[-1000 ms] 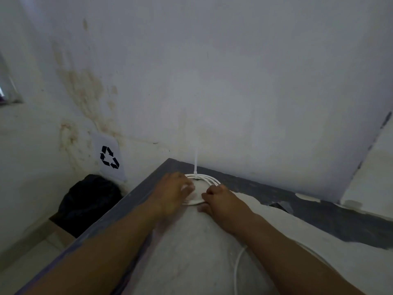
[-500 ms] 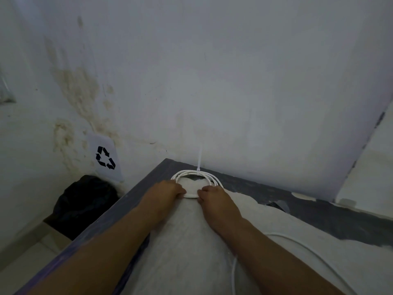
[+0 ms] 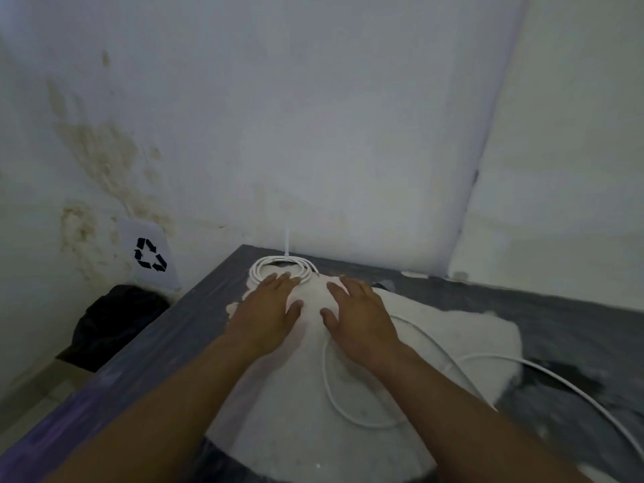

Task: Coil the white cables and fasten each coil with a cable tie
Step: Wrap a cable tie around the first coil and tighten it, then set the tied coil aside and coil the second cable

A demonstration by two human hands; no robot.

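Head view: our left hand (image 3: 266,317) and right hand (image 3: 359,313) lie flat, fingers spread, gripping nothing; the tied coil (image 3: 282,270) sits at the table's (image 3: 575,325) far edge. Next we should gather the loose cable (image 3: 435,350) in even loops.

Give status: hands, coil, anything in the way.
Left hand open, fingertips at coil. Right hand open, flat on cloth. Coil tied, tie upright. Loose cable under right arm.

1 head-worn wide-angle view looks forward and down from close behind both forearms, along a dark table (image 3: 557,318) toward a stained wall (image 3: 313,134). The table's far corner sits mid-frame; floor and a black bag (image 3: 115,318) show lower left.
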